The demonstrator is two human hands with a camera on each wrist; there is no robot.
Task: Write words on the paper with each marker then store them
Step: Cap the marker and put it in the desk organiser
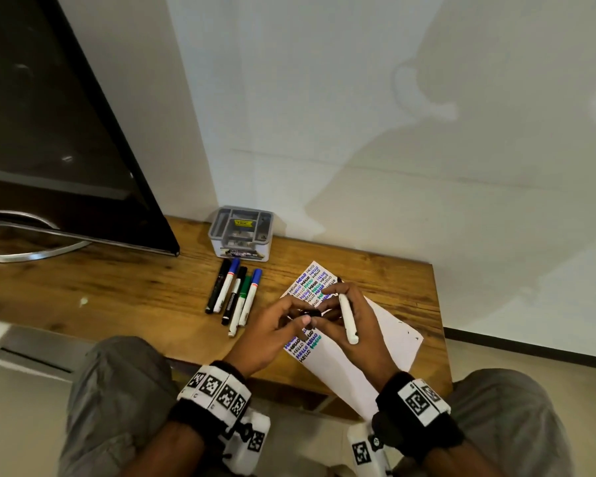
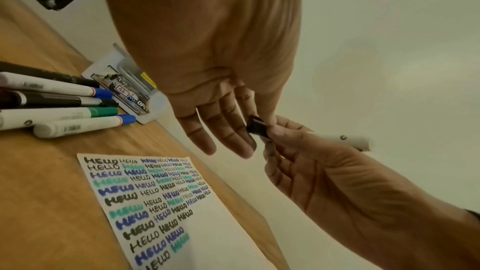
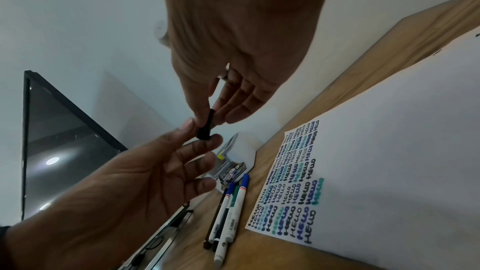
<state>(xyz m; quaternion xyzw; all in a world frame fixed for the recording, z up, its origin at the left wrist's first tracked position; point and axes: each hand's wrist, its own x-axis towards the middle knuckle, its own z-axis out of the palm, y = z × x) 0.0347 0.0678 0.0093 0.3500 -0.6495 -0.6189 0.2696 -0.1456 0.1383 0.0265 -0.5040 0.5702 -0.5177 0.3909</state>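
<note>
A white paper [image 1: 389, 325] covered with several coloured "HELLO" words lies on the wooden table [image 1: 117, 287]. Above it my right hand [image 1: 327, 315] grips a white marker [image 1: 347, 318], whose butt end points toward me. A small black cap [image 1: 312, 313] sits between both hands. My left hand [image 1: 289, 318] pinches the cap [image 3: 205, 126] at one end between thumb and forefinger. Right fingertips touch its other end. In the left wrist view the cap [image 2: 256, 128] is off the marker barrel [image 2: 345, 140]. Several capped markers [image 1: 234, 294], blue, green and black, lie side by side left of the paper.
A grey compartment organizer box [image 1: 240, 234] stands against the wall behind the markers. A dark monitor [image 1: 66, 132] on a curved metal stand fills the table's left. The table's right edge [image 1: 439, 321] runs just past the paper. My knees are below the front edge.
</note>
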